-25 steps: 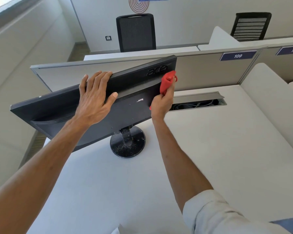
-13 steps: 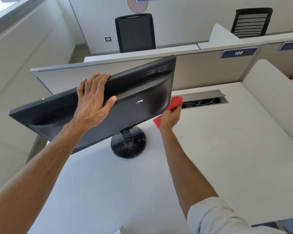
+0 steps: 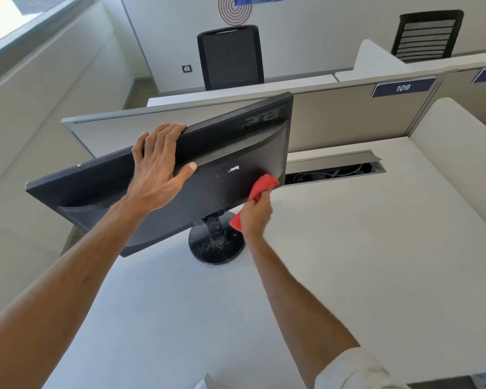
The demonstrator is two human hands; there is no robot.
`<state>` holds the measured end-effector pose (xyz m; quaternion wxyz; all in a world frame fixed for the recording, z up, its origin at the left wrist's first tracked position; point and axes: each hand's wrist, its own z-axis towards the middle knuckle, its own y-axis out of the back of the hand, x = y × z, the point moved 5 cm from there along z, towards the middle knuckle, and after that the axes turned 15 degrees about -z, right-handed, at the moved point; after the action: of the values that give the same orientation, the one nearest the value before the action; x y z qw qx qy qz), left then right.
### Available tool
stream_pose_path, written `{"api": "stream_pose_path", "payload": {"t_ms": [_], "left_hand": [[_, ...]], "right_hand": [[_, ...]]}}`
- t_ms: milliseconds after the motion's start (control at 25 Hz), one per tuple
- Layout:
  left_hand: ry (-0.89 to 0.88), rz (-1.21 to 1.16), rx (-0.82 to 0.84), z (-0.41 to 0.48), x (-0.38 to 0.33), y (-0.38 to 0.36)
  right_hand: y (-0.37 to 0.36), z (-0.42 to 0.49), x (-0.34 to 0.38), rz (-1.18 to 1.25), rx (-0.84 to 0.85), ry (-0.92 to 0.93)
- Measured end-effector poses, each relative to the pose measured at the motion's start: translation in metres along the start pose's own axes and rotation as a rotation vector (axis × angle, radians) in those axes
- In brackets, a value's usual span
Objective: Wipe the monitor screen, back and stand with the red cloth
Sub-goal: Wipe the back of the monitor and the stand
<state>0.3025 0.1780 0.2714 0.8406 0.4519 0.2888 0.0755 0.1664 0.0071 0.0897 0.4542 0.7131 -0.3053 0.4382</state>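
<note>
One part is under way, we judge: our right hand (image 3: pixel 256 213) grips the bunched red cloth (image 3: pixel 263 185) against the back of the monitor (image 3: pixel 230 147), low on its right, while our left hand (image 3: pixel 157 169) clasps its top edge. Its stand (image 3: pixel 216 249) on the desk (image 3: pixel 348 248) looks dusty and unwiped; the screen faces away, unseen.

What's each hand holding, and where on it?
Right hand grips the red cloth around its bunched middle, ends sticking out both sides. Left hand holds the monitor by its top edge, fingers hooked over, thumb on the back.
</note>
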Motion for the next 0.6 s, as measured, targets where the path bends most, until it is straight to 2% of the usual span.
{"api": "stream_pose_path", "payload": {"t_ms": [120, 240, 360, 440, 480, 600], "left_hand": [[0.000, 0.007, 0.015, 0.000, -0.001, 0.002], [0.000, 0.016, 0.018, -0.002, -0.001, 0.004], [-0.006, 0.019, 0.023, -0.003, -0.002, 0.004], [-0.008, 0.026, 0.023, -0.004, -0.003, 0.004], [-0.007, 0.028, 0.024, -0.004, -0.003, 0.004], [-0.001, 0.033, 0.035, -0.002, -0.004, 0.003]], "right_hand": [[-0.029, -0.055, 0.005, -0.008, 0.051, 0.117], [-0.026, -0.078, -0.005, -0.007, 0.088, 0.186], [0.008, -0.052, -0.018, 0.118, -0.115, 0.048], [0.029, -0.025, -0.018, 0.113, -0.233, 0.009], [0.031, -0.013, -0.014, 0.070, -0.223, 0.026], [0.007, -0.013, 0.006, -0.100, -0.055, 0.086]]}}
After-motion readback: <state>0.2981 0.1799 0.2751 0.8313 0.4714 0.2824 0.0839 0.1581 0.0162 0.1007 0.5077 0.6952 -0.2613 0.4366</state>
